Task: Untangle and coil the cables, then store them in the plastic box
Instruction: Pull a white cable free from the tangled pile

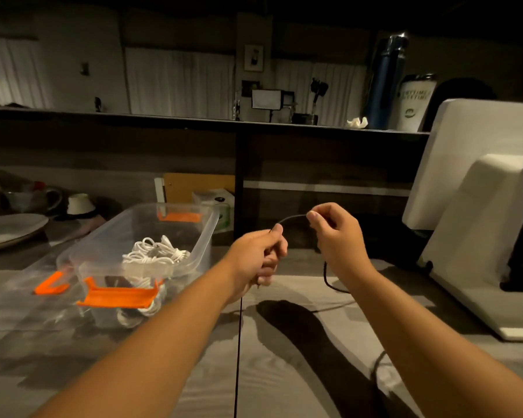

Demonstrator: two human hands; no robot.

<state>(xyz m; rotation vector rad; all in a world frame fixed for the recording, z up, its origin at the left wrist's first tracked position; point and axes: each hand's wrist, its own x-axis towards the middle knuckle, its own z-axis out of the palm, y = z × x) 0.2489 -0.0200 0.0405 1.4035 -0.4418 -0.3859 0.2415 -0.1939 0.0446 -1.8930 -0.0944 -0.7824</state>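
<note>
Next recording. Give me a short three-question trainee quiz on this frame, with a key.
1. True or false: both the left hand and the right hand pinch the black cable.
2. What lies inside the plastic box? A) a coiled white cable B) a blue bottle C) a plate
3. Fill in: the latch on the box's near end is ___ in colour.
Key: 1 true; 2 A; 3 orange.
</note>
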